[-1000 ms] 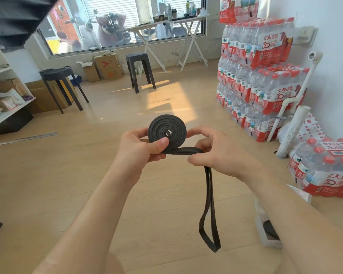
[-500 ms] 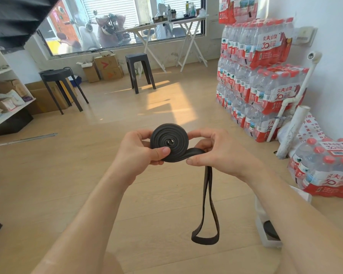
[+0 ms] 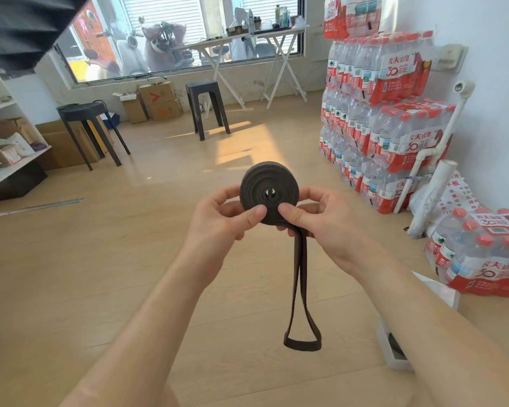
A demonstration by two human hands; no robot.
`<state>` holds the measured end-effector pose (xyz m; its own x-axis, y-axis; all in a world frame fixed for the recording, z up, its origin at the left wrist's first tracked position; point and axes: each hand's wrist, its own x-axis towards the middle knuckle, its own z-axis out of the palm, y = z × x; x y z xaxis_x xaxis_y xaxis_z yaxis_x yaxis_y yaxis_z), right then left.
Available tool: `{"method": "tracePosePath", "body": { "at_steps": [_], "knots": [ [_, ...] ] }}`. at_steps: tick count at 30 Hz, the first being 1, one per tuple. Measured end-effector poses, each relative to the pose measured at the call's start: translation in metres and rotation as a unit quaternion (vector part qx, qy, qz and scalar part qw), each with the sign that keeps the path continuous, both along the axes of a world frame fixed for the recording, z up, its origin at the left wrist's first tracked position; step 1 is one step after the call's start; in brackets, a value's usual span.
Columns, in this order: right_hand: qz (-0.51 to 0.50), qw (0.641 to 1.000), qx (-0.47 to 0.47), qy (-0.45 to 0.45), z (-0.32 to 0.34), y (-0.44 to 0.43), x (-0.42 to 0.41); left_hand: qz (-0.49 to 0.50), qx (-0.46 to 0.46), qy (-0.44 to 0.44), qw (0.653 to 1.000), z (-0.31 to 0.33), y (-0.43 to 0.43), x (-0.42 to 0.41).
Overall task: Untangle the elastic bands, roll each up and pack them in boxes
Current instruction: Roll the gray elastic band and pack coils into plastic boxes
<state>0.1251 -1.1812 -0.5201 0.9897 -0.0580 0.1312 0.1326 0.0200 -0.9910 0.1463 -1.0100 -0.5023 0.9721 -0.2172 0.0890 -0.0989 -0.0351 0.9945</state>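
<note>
a dark elastic band is held in mid-air in front of the person, above the wooden floor. most of it is wound into a flat spiral roll that is stood on edge with its face turned towards the camera. the roll is pinched at its lower left by the left hand: the thumb is pressed on the near face and the fingers are curled behind. the roll's lower right is gripped in the same way by the right hand, with the thumb laid on the near face and the fingers tucked behind and beneath, where the unrolled part leaves the coil. the two thumb tips are set just beside each other; whether they touch cannot be told. the unrolled tail is left hanging from under the right hand as a narrow doubled strip, ended in a small open loop that hangs free. a white box is seen on the floor at the lower right, partly hidden by the right forearm; something dark is lying inside, but what it is cannot be told. shrink-wrapped packs of bottled water are stacked against the right wall, and two dark stools are stood farther back near the window.
</note>
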Motion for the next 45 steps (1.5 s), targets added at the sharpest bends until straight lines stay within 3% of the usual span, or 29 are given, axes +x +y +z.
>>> {"method": "tracePosePath", "body": {
  "at_steps": [3,6,9,11,12,19,36,38,40,43,45],
  "knots": [
    [0.013,0.999,0.042,-0.001,-0.002,0.003,0.0,0.003,-0.051,0.009,0.999,-0.003,-0.008,-0.003],
    [0.072,0.997,0.032,0.006,-0.001,0.0,-0.001,0.021,-0.022,-0.015,0.999,-0.001,-0.007,-0.003],
    [0.122,0.986,-0.113,0.028,0.001,-0.001,-0.006,0.039,-0.011,-0.034,0.999,0.003,0.0,0.001],
    [0.084,0.966,-0.244,0.032,0.004,0.001,-0.007,0.053,-0.005,-0.034,0.998,0.005,0.008,0.003],
    [0.067,0.961,-0.266,0.031,0.006,0.0,-0.007,0.055,0.0,-0.029,0.998,0.006,0.012,0.004],
    [0.061,0.976,-0.211,0.004,0.01,-0.009,-0.008,0.008,0.096,-0.005,0.995,0.009,0.021,0.006],
    [0.1,0.972,-0.209,0.031,0.003,-0.004,-0.006,-0.009,0.278,-0.097,0.956,0.008,0.014,0.007],
    [0.078,0.977,-0.197,0.027,0.001,-0.002,-0.005,-0.012,0.26,-0.094,0.961,0.006,0.013,0.006],
    [0.057,0.982,-0.176,0.024,0.001,-0.002,-0.003,-0.012,0.172,-0.063,0.983,0.004,0.013,0.005],
    [0.036,0.997,-0.072,0.015,0.0,-0.001,-0.001,-0.021,0.026,0.015,0.999,0.0,0.009,0.005],
    [0.03,0.999,-0.012,0.01,0.0,0.002,-0.001,-0.029,0.004,0.019,0.999,-0.005,0.002,0.002]
  ]
}}
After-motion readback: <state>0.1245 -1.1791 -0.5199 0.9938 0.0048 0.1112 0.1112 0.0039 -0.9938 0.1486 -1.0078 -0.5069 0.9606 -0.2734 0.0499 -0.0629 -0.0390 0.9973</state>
